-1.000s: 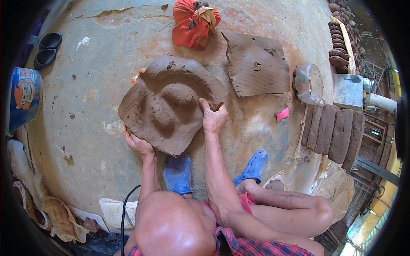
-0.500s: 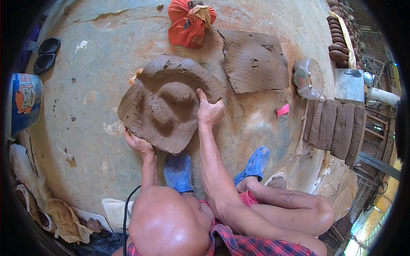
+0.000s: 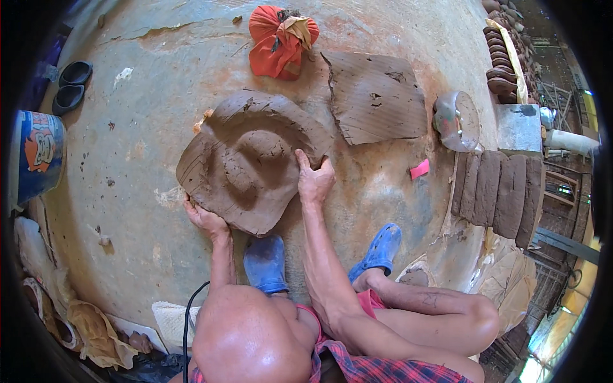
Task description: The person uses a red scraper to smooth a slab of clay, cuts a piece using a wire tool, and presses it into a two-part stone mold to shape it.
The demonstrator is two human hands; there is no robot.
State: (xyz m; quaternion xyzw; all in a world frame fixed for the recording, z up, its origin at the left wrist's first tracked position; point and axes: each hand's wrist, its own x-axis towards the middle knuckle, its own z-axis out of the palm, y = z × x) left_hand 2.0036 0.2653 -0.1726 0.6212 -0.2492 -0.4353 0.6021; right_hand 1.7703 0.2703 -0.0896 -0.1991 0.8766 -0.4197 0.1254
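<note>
A floppy brown slab of wet clay point(image 3: 262, 152) with raised humps and hollows across its middle is in front of me, low by the floor. My left hand point(image 3: 207, 220) is closed on its near left edge, the fingers partly hidden beneath. My right hand point(image 3: 316, 180) grips the right edge, thumb laid on top and the other fingers curled round the rim. An orange crumbly bit point(image 3: 203, 121) shows at the slab's far left edge; what lies under the clay is hidden. Beyond to the right, a flat clay sheet point(image 3: 380, 99) rests on the floor.
A knotted red cloth bundle point(image 3: 278, 48) sits at the far side. To the right are a clear round container point(image 3: 456, 121), a pink scrap point(image 3: 419, 169) and a row of thick clay strips point(image 3: 498, 195). A blue bucket point(image 3: 38, 153) and black sandals point(image 3: 71, 86) stand left.
My right hand has slid a little nearer to me along the slab's right edge. The left hand keeps its hold. The whole view has shifted slightly.
</note>
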